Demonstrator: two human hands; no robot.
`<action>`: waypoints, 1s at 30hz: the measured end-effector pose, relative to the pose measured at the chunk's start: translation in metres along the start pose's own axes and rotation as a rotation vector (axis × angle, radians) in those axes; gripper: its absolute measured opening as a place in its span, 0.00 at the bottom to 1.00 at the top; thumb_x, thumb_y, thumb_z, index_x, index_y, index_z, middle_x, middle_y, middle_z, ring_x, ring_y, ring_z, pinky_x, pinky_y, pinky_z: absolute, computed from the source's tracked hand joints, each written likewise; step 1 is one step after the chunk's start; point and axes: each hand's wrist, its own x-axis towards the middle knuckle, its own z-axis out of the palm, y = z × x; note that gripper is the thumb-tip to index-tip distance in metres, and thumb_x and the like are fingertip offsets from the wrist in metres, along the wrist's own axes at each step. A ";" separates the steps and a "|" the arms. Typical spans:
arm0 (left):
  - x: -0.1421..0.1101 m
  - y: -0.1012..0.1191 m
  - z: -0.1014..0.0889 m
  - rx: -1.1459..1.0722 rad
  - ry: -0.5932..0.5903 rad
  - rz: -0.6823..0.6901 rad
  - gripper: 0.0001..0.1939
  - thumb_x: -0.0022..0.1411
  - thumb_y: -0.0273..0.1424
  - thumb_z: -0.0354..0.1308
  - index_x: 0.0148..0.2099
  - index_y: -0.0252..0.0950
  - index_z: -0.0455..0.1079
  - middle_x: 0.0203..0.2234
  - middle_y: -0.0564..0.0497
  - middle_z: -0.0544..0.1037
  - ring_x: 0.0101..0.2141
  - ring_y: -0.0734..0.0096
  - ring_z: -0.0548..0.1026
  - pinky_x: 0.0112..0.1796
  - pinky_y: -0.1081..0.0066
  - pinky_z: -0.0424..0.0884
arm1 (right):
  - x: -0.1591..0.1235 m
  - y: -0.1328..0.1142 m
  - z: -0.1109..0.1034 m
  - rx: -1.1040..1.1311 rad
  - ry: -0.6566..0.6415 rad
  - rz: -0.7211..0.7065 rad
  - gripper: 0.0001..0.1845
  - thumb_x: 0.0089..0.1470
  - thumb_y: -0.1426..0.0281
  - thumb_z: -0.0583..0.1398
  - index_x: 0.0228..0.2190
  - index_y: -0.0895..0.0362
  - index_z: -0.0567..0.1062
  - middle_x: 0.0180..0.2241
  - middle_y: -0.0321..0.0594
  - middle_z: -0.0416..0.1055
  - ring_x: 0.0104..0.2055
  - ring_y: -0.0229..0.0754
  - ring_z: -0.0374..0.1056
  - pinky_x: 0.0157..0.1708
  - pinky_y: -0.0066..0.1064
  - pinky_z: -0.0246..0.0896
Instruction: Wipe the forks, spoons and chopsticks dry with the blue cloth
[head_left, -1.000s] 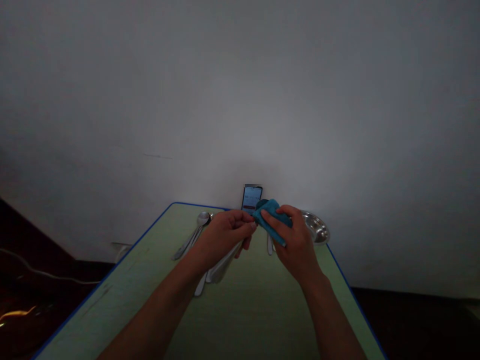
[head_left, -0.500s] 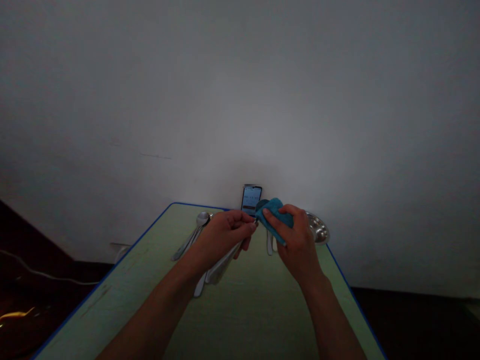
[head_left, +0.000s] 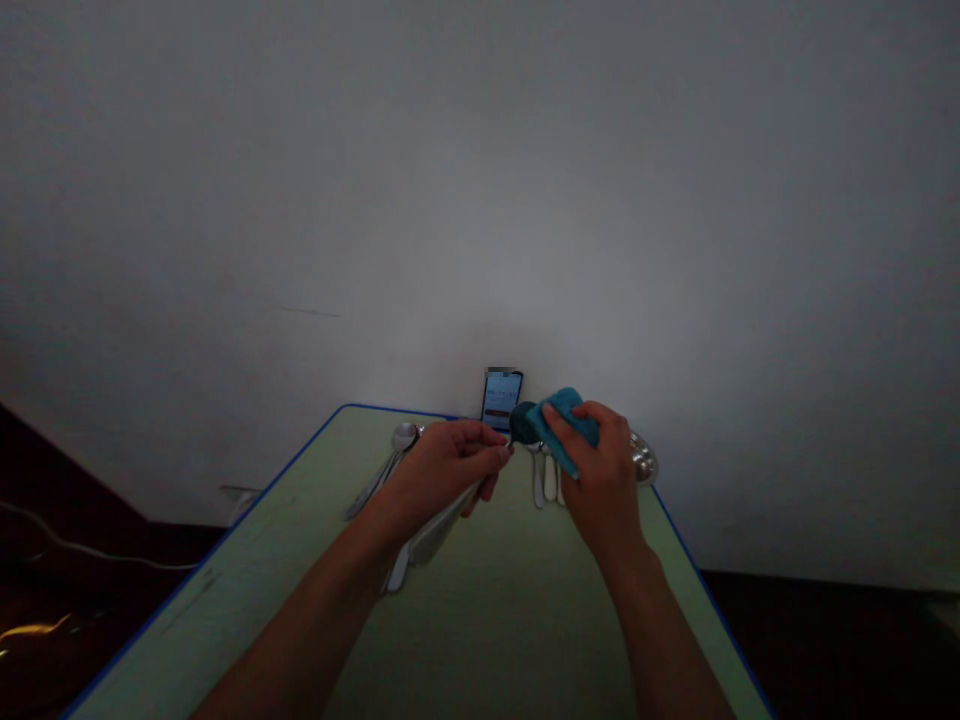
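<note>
My left hand (head_left: 457,465) pinches a spoon near its neck. The spoon's bowl (head_left: 524,423) shows dark with a teal tint and points to the right. Below that hand, a pale, blurred handle (head_left: 442,530) slants toward me and appears to belong to the spoon. A folded blue cloth (head_left: 566,425) is gripped in my right hand (head_left: 604,475), its left edge against the bowl's right side. Several spoons (head_left: 405,436) lie on the table left of my left hand, partly hidden by my forearm. Pale cutlery handles (head_left: 538,482) lie beside my right hand.
The light green table (head_left: 487,640) has a blue edge and meets a grey wall (head_left: 480,200). A lit phone (head_left: 501,398) leans upright against the wall. Behind my right hand sits a shiny metal dish (head_left: 644,460), partly hidden. A white cable (head_left: 112,557) runs at the far left.
My right hand has shifted right and slightly up with the cloth, uncovering more of the spoon's bowl and the cutlery handles. My left hand has stayed almost still.
</note>
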 end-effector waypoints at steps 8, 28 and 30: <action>0.003 -0.003 0.000 0.017 0.000 -0.014 0.08 0.55 0.34 0.56 0.33 0.33 0.66 0.12 0.60 0.67 0.10 0.83 0.60 0.13 0.81 0.55 | -0.001 -0.001 -0.001 0.041 0.038 0.021 0.28 0.49 0.83 0.53 0.51 0.53 0.67 0.45 0.46 0.56 0.48 0.47 0.56 0.45 0.44 0.60; 0.003 0.002 0.007 0.044 -0.036 -0.007 0.07 0.57 0.33 0.54 0.31 0.34 0.64 0.11 0.61 0.67 0.09 0.83 0.60 0.13 0.81 0.58 | 0.003 -0.003 -0.005 0.051 -0.088 -0.092 0.28 0.48 0.84 0.52 0.50 0.54 0.68 0.44 0.47 0.59 0.45 0.47 0.56 0.42 0.43 0.61; 0.003 0.002 0.007 0.053 -0.040 -0.017 0.07 0.57 0.33 0.54 0.31 0.34 0.64 0.11 0.60 0.67 0.09 0.83 0.60 0.13 0.81 0.58 | 0.003 -0.004 -0.005 0.044 -0.092 -0.087 0.28 0.48 0.84 0.52 0.50 0.54 0.68 0.44 0.48 0.60 0.45 0.47 0.56 0.42 0.44 0.61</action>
